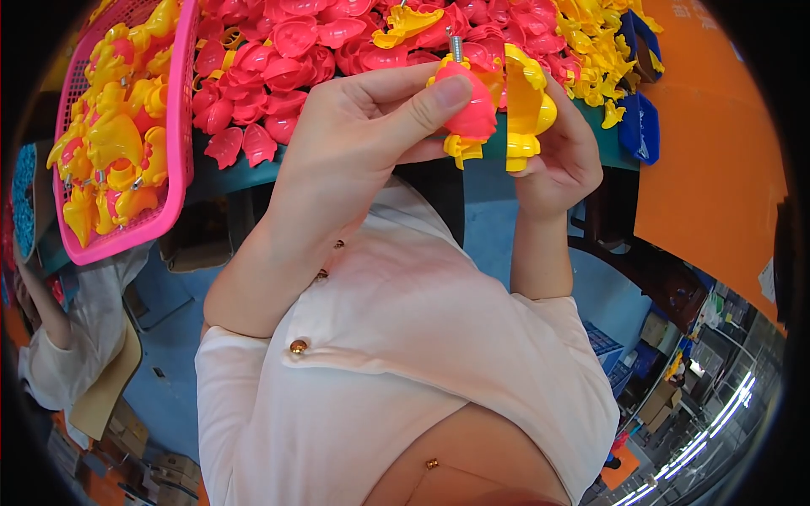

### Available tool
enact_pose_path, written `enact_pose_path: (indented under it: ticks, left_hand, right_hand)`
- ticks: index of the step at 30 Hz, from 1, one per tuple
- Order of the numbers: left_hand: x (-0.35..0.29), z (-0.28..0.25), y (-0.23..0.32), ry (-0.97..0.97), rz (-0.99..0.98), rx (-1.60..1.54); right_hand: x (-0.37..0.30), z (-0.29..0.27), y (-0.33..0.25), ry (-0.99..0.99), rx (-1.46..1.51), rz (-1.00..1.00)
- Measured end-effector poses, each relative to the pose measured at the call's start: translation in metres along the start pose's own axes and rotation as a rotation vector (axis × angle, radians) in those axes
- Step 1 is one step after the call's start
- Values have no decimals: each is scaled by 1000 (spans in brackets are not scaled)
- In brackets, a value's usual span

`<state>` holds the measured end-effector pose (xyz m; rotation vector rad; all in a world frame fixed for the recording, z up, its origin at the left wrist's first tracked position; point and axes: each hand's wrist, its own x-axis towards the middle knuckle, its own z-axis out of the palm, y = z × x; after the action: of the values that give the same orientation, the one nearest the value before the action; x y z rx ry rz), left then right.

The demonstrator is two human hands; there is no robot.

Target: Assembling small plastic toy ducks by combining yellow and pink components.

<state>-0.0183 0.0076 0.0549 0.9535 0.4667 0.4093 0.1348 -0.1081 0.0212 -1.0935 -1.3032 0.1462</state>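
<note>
Between the thumb and fingers of my left hand is a pink and yellow plastic toy part, with a metal spring standing up from its top. My right hand grips a yellow toy shell half, its straight cut edge turned toward the left part. A narrow gap shows between the two pieces. Both hands are raised over the near edge of the table. Beyond them lies a heap of pink plastic shells.
A pink basket at the left holds several yellow and pink toy pieces. Yellow parts are piled at the right, beside a blue bin. An orange surface spans the right side. Another person's arm shows at far left.
</note>
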Motion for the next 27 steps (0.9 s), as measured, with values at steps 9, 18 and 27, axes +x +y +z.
enact_pose_path:
  ticks: [9, 18, 27]
  left_hand:
    - [0, 2, -1, -10, -1, 14]
    - [-2, 6, 4, -12, 24, -24]
    - [-3, 1, 2, -90, 78, 109]
  right_hand:
    - [-2, -3, 0, -22, -23, 2]
    - [12, -11, 3, -245, -260, -221]
    - [17, -12, -9, -291, -274, -206]
